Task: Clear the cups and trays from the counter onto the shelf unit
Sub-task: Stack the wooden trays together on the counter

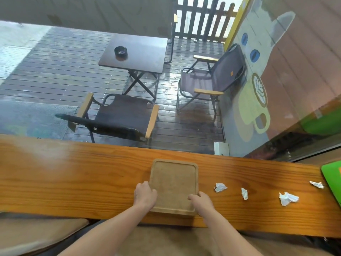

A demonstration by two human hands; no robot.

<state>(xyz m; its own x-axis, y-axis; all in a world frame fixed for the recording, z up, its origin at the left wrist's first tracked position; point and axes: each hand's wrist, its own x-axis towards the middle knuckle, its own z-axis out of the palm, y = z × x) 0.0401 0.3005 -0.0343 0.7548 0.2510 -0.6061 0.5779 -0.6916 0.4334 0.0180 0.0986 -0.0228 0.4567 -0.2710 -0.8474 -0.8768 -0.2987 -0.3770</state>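
A square tan wooden tray (173, 180) with rounded corners lies empty on the orange wooden counter (73, 174), near its front edge. My left hand (144, 194) grips the tray's left rim, thumb over the edge. On the right rim near the front corner, my right hand (202, 201) holds on with its thumb on top. No cups are in view, and the shelf unit is out of sight.
Several crumpled white paper scraps (220, 187) (287, 198) lie on the counter right of the tray. A green object (332, 176) sits at the far right end. Beyond the window are a wet deck, two folding chairs and a small table with an ashtray (120, 51).
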